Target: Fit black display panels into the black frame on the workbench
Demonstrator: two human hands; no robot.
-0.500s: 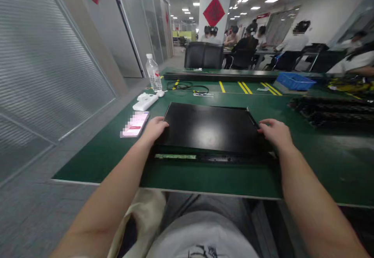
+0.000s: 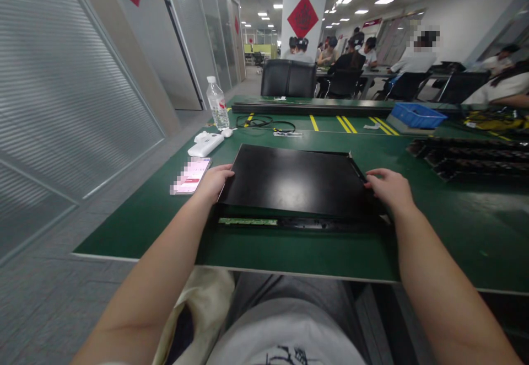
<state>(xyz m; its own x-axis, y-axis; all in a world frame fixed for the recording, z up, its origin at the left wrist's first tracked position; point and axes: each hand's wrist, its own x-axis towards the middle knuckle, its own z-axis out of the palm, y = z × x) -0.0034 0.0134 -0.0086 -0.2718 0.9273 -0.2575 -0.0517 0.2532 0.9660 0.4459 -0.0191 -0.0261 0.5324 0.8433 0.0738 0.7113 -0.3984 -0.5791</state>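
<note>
A glossy black display panel (image 2: 289, 180) lies on the green table in front of me, slightly askew over a black frame (image 2: 330, 224). The frame's near side sticks out below the panel, carrying a narrow green circuit board strip (image 2: 248, 221). My left hand (image 2: 215, 182) is closed at the panel's left edge, its fingertips against the rim. At the right edge, my right hand (image 2: 388, 187) pinches the dark rim where panel and frame meet; the fingertips' undersides are hidden.
Left of the panel lie a lit phone (image 2: 192, 176) and a white device (image 2: 205, 144). Behind them stands a water bottle (image 2: 217, 103). A black cable (image 2: 264, 124), a blue bin (image 2: 417, 116) and stacked black strips (image 2: 475, 158) lie farther back. Several people sit beyond the table.
My left hand has slid slightly left and outward along the panel's left edge, uncovering more of its near left corner. My right hand and the panel look almost unmoved.
</note>
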